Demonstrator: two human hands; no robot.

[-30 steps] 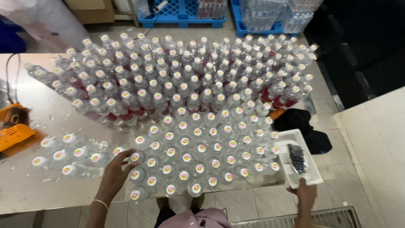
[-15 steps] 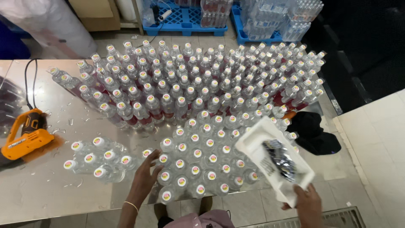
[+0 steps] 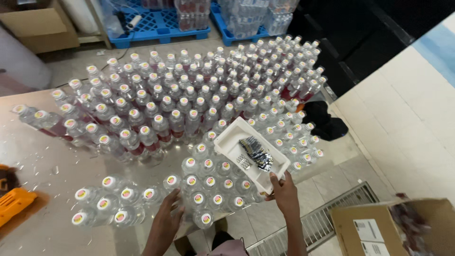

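Head view: the right hand (image 3: 286, 192) grips the white tray (image 3: 251, 154) at its 5 o'clock corner above the capped bottles (image 3: 204, 185); the left hand (image 3: 167, 219), fingers spread, steadies bottles at the worktop (image 3: 42, 156) edge. Keeping the tray level seems wise.

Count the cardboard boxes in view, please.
2. One cardboard box sits on the floor at the top left; another open box sits at the bottom right, beyond the right hand. Others may be out of frame.
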